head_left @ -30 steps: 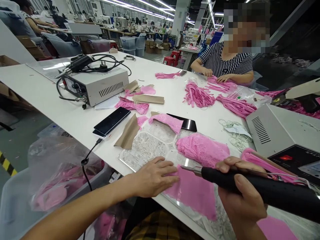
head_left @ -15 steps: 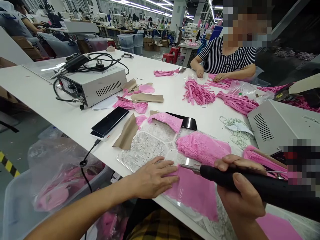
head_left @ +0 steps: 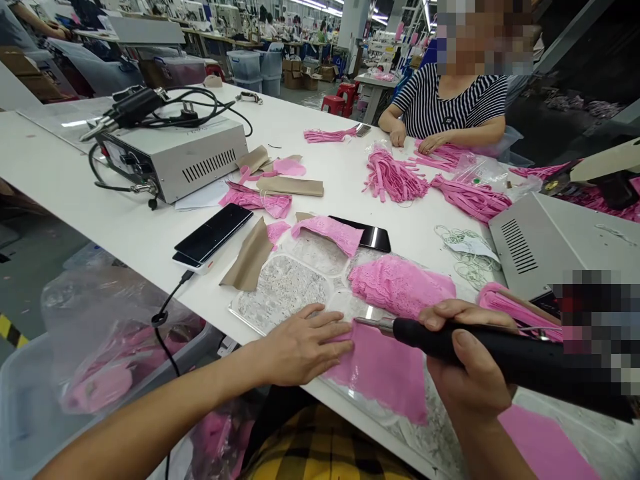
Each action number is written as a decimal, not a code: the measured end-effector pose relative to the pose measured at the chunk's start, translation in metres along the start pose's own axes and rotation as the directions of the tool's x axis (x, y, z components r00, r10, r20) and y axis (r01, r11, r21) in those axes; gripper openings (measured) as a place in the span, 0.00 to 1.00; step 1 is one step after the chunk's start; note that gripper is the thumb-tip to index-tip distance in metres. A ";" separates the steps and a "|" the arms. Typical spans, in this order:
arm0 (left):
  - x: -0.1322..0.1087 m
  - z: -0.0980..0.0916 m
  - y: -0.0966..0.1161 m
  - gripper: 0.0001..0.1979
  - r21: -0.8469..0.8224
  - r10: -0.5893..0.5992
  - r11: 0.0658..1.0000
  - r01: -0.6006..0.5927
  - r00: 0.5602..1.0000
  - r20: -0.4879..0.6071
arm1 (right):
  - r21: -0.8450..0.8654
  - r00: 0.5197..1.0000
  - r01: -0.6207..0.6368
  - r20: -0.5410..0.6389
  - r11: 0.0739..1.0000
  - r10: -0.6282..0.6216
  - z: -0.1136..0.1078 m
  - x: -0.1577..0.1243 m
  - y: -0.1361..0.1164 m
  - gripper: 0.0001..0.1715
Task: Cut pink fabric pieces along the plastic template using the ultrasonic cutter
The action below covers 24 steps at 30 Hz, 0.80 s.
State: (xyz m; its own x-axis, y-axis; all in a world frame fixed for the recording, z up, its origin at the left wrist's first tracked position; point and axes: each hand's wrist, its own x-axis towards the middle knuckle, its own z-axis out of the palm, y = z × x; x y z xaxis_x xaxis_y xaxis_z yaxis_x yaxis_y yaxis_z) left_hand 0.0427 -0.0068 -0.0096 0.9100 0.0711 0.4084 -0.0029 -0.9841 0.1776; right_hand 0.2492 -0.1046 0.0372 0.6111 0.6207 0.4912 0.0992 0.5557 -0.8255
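A flat pink fabric piece (head_left: 387, 373) lies on a grey patterned board (head_left: 285, 290) at the table's near edge. My left hand (head_left: 307, 343) rests flat, fingers spread, with its fingertips on the fabric's left edge. In my right hand (head_left: 470, 360) is a black-handled tool with a thin metal tip, like an ultrasonic welding pen (head_left: 430, 340). Its tip sits at or just above the upper left corner of the fabric; contact cannot be made out. Behind it is a folded stack of pink lace (head_left: 400, 285). Another pink lace piece (head_left: 330, 233) lies farther back.
A grey power box (head_left: 195, 163) with a second pen and cables stands at left; another grey box (head_left: 560, 247) is at right. Phones (head_left: 214, 233), brown card (head_left: 247, 257) and pink strap bundles (head_left: 395, 177) lie around. A co-worker in a striped top (head_left: 447, 110) sits opposite.
The view has shifted slightly, so everything sits a little lower and to the left. Both hands keep nearly the same pose, and the pen tip stays by the fabric's corner.
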 end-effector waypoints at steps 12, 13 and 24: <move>-0.023 -0.035 -0.004 0.15 -0.215 -0.005 0.976 0.017 0.999 0.052 | 0.034 0.984 -0.097 -0.145 0.995 0.101 0.000 0.004 -0.007 0.09; -0.026 -0.036 -0.004 0.15 -0.231 -0.002 0.973 0.016 0.998 0.061 | 0.035 0.986 -0.102 -0.128 0.994 0.106 0.000 0.003 -0.007 0.09; -0.029 -0.027 -0.003 0.16 -0.232 0.047 0.972 -0.031 0.997 0.062 | 0.008 0.991 -0.109 -0.073 0.994 0.109 0.006 -0.005 -0.008 0.08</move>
State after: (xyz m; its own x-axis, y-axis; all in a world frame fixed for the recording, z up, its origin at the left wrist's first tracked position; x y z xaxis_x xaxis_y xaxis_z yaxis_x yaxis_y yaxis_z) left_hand 0.0053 -0.0015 0.0023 0.9329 0.0144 0.3599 -0.1277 -0.9211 0.3678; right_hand 0.2410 -0.1089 0.0426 0.6742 0.6353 0.3766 0.0258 0.4894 -0.8717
